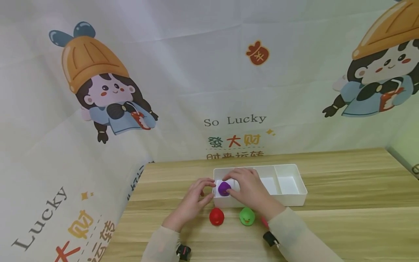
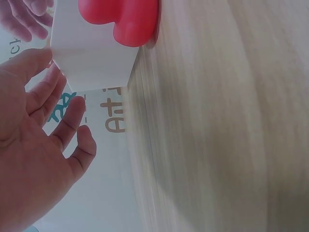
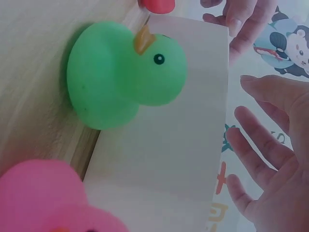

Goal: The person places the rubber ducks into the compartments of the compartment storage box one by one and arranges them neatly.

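A purple rubber duck [image 1: 224, 189] sits in the leftmost compartment of a white divided box [image 1: 262, 201]. My right hand [image 1: 249, 187] is over the box, its thumb and index finger on either side of the duck in the head view. In the right wrist view those fingers look spread and relaxed, and the box wall hides the duck. At the box's left end is my left hand [image 1: 195, 199], fingers loosely bent; its thumb is at the box edge in the left wrist view. In front of the box stand a red duck [image 1: 216, 217] and a green duck [image 1: 247, 216].
A pink duck [image 3: 41, 193] stands beside the green one, mostly hidden by the right arm in the head view. The box rests on a wooden table [image 1: 343, 189]. Behind the table hangs a printed cloth [image 1: 196, 72].
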`<act>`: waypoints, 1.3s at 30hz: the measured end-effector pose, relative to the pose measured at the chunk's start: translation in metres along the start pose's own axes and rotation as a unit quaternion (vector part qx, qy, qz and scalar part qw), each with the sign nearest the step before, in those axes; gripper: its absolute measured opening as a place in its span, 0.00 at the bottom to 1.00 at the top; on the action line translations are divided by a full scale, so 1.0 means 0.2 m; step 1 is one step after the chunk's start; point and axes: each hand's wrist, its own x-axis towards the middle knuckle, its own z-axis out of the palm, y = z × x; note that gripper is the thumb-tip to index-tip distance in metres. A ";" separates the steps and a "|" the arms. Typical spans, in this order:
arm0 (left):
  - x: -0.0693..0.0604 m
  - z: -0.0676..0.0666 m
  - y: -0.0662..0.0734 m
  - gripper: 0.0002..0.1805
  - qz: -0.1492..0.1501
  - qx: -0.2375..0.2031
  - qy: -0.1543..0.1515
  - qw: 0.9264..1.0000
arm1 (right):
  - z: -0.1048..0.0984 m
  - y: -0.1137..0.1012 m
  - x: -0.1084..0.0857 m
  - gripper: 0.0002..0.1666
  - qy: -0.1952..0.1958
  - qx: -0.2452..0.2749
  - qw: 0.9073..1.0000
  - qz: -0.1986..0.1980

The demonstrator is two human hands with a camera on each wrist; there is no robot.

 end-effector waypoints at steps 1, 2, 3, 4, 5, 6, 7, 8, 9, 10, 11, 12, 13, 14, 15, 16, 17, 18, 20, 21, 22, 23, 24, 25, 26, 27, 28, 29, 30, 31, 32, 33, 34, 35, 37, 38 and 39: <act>0.00 0.00 0.00 0.15 0.000 -0.001 0.000 1.000 | 0.00 0.00 -0.01 0.17 0.002 -0.001 1.000 0.001; 0.00 0.00 0.00 0.15 0.002 -0.001 0.001 1.000 | -0.01 0.00 -0.01 0.17 0.004 -0.003 1.000 0.001; 0.00 0.00 0.00 0.15 0.002 -0.003 0.001 1.000 | -0.01 0.00 -0.02 0.17 0.005 -0.005 1.000 0.003; 0.00 0.00 0.00 0.15 0.001 -0.004 0.001 1.000 | -0.01 0.00 -0.02 0.17 0.007 -0.007 1.000 0.004; 0.00 0.00 0.01 0.15 -0.001 -0.006 0.000 1.000 | -0.02 0.01 -0.03 0.18 0.009 -0.007 1.000 0.004; 0.00 0.00 0.01 0.15 -0.002 -0.008 0.001 1.000 | -0.02 0.01 -0.03 0.18 0.012 -0.008 1.000 0.005; 0.00 0.00 0.01 0.15 -0.003 -0.009 0.001 1.000 | -0.02 0.01 -0.04 0.19 0.015 -0.009 1.000 0.006; 0.00 0.00 0.01 0.15 -0.003 -0.009 0.002 1.000 | -0.02 0.02 -0.04 0.20 0.018 -0.010 1.000 0.006; 0.00 0.00 0.01 0.15 -0.006 -0.010 0.001 1.000 | -0.02 0.02 -0.05 0.21 0.020 -0.011 1.000 0.007; 0.00 0.00 0.02 0.15 -0.005 -0.010 0.002 1.000 | -0.03 0.03 -0.06 0.23 0.023 -0.011 1.000 0.008; 0.00 0.00 0.02 0.15 -0.005 -0.011 0.002 1.000 | -0.03 0.03 -0.06 0.23 0.025 -0.011 1.000 0.009; 0.00 0.00 0.02 0.15 -0.005 -0.012 0.001 1.000 | -0.03 0.04 -0.07 0.24 0.027 -0.011 1.000 0.011; 0.00 0.00 0.02 0.15 -0.004 -0.012 0.001 1.000 | -0.03 0.04 -0.08 0.24 0.030 -0.013 0.999 0.011; 0.00 0.00 0.02 0.15 -0.004 -0.013 0.001 1.000 | -0.03 0.05 -0.09 0.24 0.030 -0.012 0.999 0.012; 0.00 0.01 0.02 0.15 -0.003 -0.014 0.001 1.000 | -0.03 0.05 -0.09 0.24 0.032 -0.012 0.999 0.012; 0.00 0.01 0.02 0.15 -0.003 -0.014 0.001 1.000 | -0.03 0.06 -0.10 0.24 0.033 -0.011 0.999 0.012; 0.00 0.01 0.02 0.15 -0.004 -0.015 0.002 1.000 | -0.03 0.06 -0.11 0.24 0.035 -0.011 0.999 0.012; 0.00 0.01 0.02 0.16 -0.005 -0.014 0.003 1.000 | -0.04 0.07 -0.11 0.24 0.036 -0.009 0.999 0.012; 0.00 0.01 0.02 0.15 -0.008 -0.011 0.005 1.000 | -0.04 0.07 -0.12 0.24 0.036 -0.007 0.999 0.015; 0.01 0.01 0.02 0.15 -0.010 -0.010 0.005 1.000 | -0.04 0.07 -0.13 0.24 0.036 -0.006 0.999 0.017; 0.01 0.01 0.02 0.15 -0.010 -0.009 0.005 1.000 | -0.05 0.08 -0.13 0.25 0.036 -0.003 0.999 0.021; 0.01 0.01 0.02 0.15 -0.011 -0.008 0.006 1.000 | -0.05 0.08 -0.13 0.25 0.037 -0.002 0.999 0.025; 0.01 0.01 0.02 0.15 -0.012 -0.007 0.006 1.000 | -0.05 0.08 -0.14 0.25 0.038 0.000 0.999 0.028; 0.01 0.00 0.02 0.15 -0.012 -0.007 0.006 1.000 | -0.05 0.08 -0.14 0.26 0.039 0.000 0.999 0.031; 0.01 0.00 0.02 0.15 -0.011 -0.007 0.006 1.000 | -0.05 0.09 -0.14 0.26 0.040 0.001 0.999 0.032; 0.00 0.00 0.01 0.15 -0.009 -0.007 0.006 1.000 | -0.06 0.09 -0.15 0.26 0.041 0.002 0.999 0.033; 0.00 0.00 0.01 0.15 -0.008 -0.006 0.006 1.000 | -0.06 0.10 -0.15 0.26 0.041 0.000 0.999 0.033; 0.00 0.00 0.01 0.15 -0.007 -0.005 0.006 1.000 | -0.06 0.10 -0.15 0.27 0.043 -0.003 0.999 0.032; 0.00 0.00 0.01 0.15 -0.006 -0.005 0.006 1.000 | -0.07 0.10 -0.15 0.27 0.044 -0.006 0.999 0.031; 0.00 0.00 0.00 0.15 -0.006 -0.006 0.006 1.000 | -0.07 0.11 -0.15 0.27 0.045 -0.009 0.998 0.030; 0.00 0.00 0.00 0.15 -0.005 -0.006 0.006 1.000 | -0.08 0.11 -0.15 0.27 0.047 -0.011 0.998 0.030; 0.01 0.00 0.00 0.15 -0.004 -0.007 0.006 1.000 | -0.08 0.11 -0.16 0.27 0.048 -0.013 0.998 0.031; 0.01 0.00 0.00 0.15 -0.004 -0.006 0.005 1.000 | -0.09 0.12 -0.16 0.27 0.050 -0.014 0.998 0.032; 0.01 0.00 0.00 0.15 -0.003 -0.007 0.004 1.000 | -0.10 0.12 -0.16 0.26 0.052 -0.015 0.998 0.033; 0.01 0.00 0.00 0.15 -0.002 -0.008 0.003 1.000 | -0.11 0.13 -0.17 0.25 0.054 -0.015 0.998 0.033; 0.01 0.00 0.00 0.15 -0.002 -0.007 0.002 1.000 | -0.11 0.13 -0.18 0.25 0.055 -0.015 0.998 0.032; 0.01 0.01 0.00 0.15 -0.001 -0.007 0.002 1.000 | -0.11 0.14 -0.19 0.24 0.055 -0.015 0.998 0.030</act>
